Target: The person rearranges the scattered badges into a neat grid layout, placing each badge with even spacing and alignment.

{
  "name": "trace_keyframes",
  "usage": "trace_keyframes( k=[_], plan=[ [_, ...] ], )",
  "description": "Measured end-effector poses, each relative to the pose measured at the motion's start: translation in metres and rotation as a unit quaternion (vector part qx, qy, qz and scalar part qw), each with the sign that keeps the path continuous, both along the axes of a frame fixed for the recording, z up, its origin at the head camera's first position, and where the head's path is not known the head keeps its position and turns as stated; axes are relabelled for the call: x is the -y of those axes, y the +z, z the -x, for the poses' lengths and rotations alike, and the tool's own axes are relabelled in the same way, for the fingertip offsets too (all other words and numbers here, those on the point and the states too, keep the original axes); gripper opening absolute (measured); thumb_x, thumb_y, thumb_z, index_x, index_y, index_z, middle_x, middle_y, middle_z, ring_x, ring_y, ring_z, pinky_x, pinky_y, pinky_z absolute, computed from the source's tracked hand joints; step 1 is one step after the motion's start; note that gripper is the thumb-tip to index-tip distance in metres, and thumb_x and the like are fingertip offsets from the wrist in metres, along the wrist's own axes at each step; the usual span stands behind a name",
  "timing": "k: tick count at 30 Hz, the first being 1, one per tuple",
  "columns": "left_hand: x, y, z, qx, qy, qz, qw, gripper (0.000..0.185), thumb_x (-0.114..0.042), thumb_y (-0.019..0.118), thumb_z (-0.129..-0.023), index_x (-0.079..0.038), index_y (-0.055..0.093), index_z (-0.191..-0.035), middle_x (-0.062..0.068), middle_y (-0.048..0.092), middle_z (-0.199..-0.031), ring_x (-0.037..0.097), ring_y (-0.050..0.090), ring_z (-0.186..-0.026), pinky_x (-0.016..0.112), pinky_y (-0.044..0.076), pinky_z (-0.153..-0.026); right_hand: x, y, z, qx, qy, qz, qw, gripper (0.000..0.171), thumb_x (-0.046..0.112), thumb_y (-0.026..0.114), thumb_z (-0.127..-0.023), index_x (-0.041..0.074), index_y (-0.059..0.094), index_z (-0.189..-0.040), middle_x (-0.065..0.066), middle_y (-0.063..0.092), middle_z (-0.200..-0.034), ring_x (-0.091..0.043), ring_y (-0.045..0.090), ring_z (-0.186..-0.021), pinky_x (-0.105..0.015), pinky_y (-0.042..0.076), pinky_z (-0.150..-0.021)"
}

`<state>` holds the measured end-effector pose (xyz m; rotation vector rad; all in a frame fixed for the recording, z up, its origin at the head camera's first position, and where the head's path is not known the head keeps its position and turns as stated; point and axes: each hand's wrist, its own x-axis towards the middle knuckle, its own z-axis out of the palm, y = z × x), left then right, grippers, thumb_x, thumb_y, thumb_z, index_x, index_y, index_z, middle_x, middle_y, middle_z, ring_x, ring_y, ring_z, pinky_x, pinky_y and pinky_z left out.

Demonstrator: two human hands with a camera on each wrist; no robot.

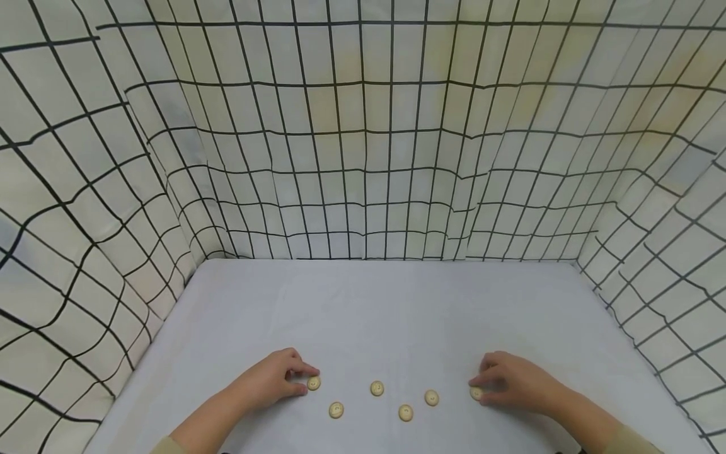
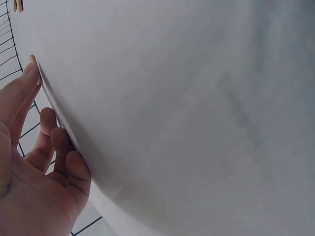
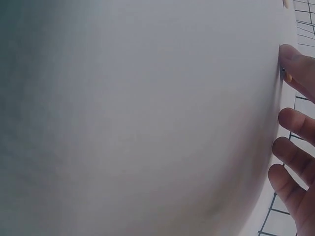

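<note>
Buttons, six round cream discs, lie in a loose row on the smooth white table [image 1: 386, 315]. Left hand [image 1: 272, 380] pinches the leftmost button [image 1: 314, 383]; right hand [image 1: 513, 381] pinches the rightmost button [image 1: 476, 393]. Four loose buttons [image 1: 377, 388] sit between. Wrist views show only fingertips [image 2: 69, 160] against blank cloth. Black-gridded fabric walls [image 1: 363, 157] stand beyond.
</note>
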<state>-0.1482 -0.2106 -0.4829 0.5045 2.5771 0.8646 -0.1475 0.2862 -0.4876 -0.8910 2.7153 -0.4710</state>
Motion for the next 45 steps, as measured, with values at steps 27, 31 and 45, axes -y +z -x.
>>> trace_keyframes(
  k=[27, 31, 45],
  plan=[
    [0.001, -0.002, -0.002, -0.029, -0.011, 0.006, 0.9995, 0.029, -0.026, 0.08, -0.083, -0.027, 0.077, -0.112, -0.013, 0.054, -0.09, 0.007, 0.047, -0.079, 0.026, 0.04, -0.068, 0.098, 0.005, 0.09, 0.003, 0.001, -0.012, 1.0, 0.024, 0.037, 0.079, -0.084, 0.032, 0.078, -0.107, 0.023, 0.058, -0.089, 0.0, 0.053, -0.084, -0.028, 0.049, -0.079],
    [0.002, -0.001, -0.003, -0.027, -0.01, 0.003, 0.9996, 0.03, -0.025, 0.08, -0.083, -0.029, 0.077, -0.112, -0.013, 0.055, -0.091, 0.007, 0.048, -0.08, 0.026, 0.04, -0.069, 0.121, 0.005, 0.107, 0.015, 0.005, 0.006, 1.0, 0.023, 0.035, 0.079, -0.085, 0.031, 0.078, -0.107, 0.02, 0.059, -0.088, -0.004, 0.053, -0.082, -0.029, 0.048, -0.078],
    [0.002, 0.0, -0.002, -0.033, -0.024, 0.011, 0.9991, 0.029, -0.025, 0.08, -0.083, -0.027, 0.077, -0.112, -0.014, 0.056, -0.092, 0.006, 0.049, -0.08, 0.026, 0.042, -0.069, 0.177, 0.008, 0.155, 0.049, -0.049, 0.017, 0.997, 0.025, 0.034, 0.077, -0.086, 0.027, 0.077, -0.111, 0.012, 0.06, -0.087, -0.011, 0.054, -0.084, -0.031, 0.046, -0.077]
  ],
)
